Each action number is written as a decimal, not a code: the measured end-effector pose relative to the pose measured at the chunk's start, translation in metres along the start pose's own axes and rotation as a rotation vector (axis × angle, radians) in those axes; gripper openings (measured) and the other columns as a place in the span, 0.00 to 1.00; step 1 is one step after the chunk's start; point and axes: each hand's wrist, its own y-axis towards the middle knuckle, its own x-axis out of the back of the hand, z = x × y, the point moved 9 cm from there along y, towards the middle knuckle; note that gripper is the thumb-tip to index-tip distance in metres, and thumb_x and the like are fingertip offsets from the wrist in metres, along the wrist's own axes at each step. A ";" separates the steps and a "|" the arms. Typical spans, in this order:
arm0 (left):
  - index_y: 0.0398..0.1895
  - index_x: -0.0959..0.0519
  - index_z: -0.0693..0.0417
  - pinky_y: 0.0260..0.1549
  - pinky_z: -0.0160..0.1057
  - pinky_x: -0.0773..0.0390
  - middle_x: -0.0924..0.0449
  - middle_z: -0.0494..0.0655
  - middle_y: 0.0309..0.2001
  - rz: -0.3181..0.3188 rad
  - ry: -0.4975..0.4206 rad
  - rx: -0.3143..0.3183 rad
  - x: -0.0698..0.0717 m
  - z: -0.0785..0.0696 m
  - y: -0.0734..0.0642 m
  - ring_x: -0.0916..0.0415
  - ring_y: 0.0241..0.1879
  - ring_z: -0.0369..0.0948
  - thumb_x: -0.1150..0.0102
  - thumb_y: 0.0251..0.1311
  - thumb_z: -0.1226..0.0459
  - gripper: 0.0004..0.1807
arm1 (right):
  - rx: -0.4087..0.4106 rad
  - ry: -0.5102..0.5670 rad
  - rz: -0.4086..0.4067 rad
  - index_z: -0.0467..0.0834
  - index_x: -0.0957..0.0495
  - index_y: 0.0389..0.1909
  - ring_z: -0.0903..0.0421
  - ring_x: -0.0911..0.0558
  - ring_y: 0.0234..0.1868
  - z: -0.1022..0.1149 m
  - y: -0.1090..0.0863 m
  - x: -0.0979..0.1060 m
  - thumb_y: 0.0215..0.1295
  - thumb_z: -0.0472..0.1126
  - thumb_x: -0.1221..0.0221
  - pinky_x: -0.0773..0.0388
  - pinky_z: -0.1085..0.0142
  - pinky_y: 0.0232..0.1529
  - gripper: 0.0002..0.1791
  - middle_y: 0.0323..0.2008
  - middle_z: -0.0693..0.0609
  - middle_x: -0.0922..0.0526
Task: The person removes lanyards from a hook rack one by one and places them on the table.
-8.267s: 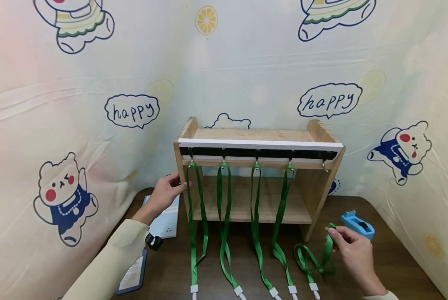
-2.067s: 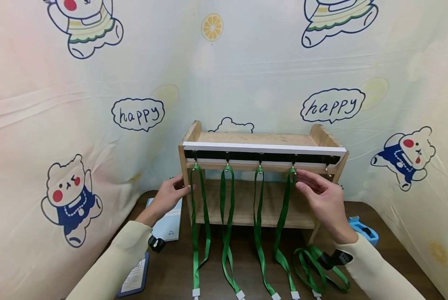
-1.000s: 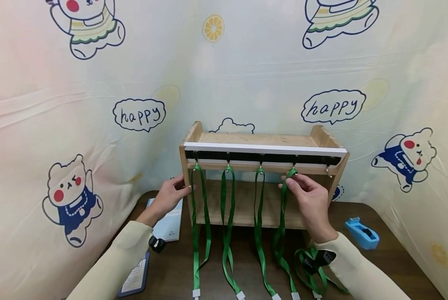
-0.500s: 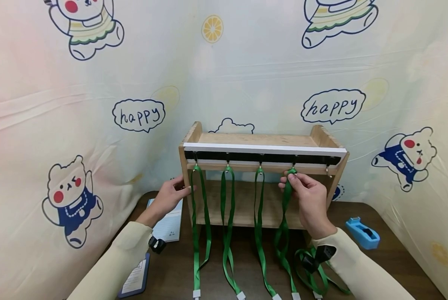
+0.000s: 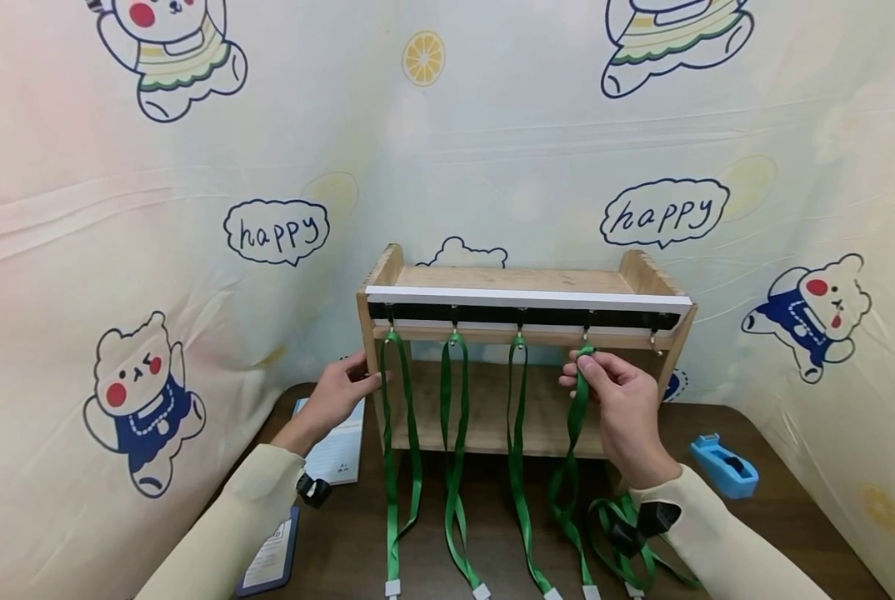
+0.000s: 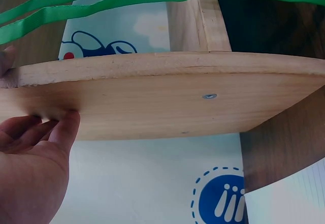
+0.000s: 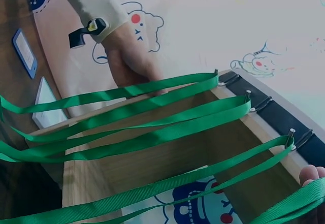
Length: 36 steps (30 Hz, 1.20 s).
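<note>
Sleeves (image 5: 222, 517) in a pale colour reach in from the near side of the wooden shelf (image 5: 522, 278), a small black device (image 5: 312, 489) strapped at each wrist. On the dark bench (image 5: 428, 550), a blue-edged card (image 5: 269, 554) lies in front and to the left of the shelf, and a loose green lanyard (image 5: 618, 568) lies coiled before its right end, partly hidden by the wrist. A notepad (image 5: 337, 450) lies just beside the shelf's left side, a blue tape dispenser (image 5: 723, 468) to its right. The right hand (image 5: 622, 404) pinches a hanging lanyard (image 5: 578, 408) near its top, just below the shelf's fourth hook (image 5: 586, 334) from the left; whether the loop is on it I cannot tell. Three more lanyards (image 5: 516, 467) hang from the shelf's first three hooks, white clips (image 5: 392, 588) at their lower ends. The left hand (image 5: 332, 392) grips the shelf's left side panel, thumb at the front, fingers on the outer face. Behind the shelf hangs a cloth (image 5: 492, 125) printed with cartoon bears.
</note>
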 end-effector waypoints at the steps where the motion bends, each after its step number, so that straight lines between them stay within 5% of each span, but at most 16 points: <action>1: 0.66 0.25 0.43 0.56 0.53 0.20 0.19 0.54 0.59 -0.001 0.005 0.002 0.000 0.000 0.000 0.22 0.56 0.49 0.40 0.69 0.51 0.24 | 0.007 -0.003 0.003 0.37 0.17 0.45 0.61 0.10 0.35 0.001 -0.002 0.000 0.70 0.44 0.37 0.14 0.68 0.40 0.14 0.35 0.58 0.09; 12: 0.65 0.24 0.45 0.53 0.47 0.19 0.19 0.54 0.59 0.003 -0.005 0.000 0.000 -0.002 -0.001 0.22 0.55 0.48 0.40 0.70 0.52 0.23 | 0.091 -0.016 -0.011 0.35 0.17 0.47 0.61 0.10 0.34 0.013 -0.009 0.009 0.71 0.42 0.39 0.14 0.68 0.40 0.14 0.34 0.57 0.09; 22: 0.72 0.30 0.44 0.58 0.54 0.21 0.22 0.55 0.63 0.017 -0.025 0.003 -0.002 -0.001 -0.002 0.23 0.59 0.51 0.42 0.71 0.52 0.28 | 0.060 -0.003 0.005 0.40 0.15 0.43 0.61 0.10 0.33 0.004 -0.015 0.013 0.71 0.41 0.38 0.14 0.68 0.38 0.09 0.34 0.56 0.09; 36: 0.64 0.23 0.46 0.57 0.55 0.21 0.20 0.55 0.60 0.006 -0.012 -0.005 -0.001 -0.001 -0.001 0.22 0.57 0.50 0.41 0.70 0.55 0.21 | 0.036 0.017 0.029 0.41 0.15 0.41 0.60 0.10 0.34 -0.009 -0.031 0.026 0.71 0.38 0.40 0.15 0.69 0.38 0.06 0.37 0.56 0.10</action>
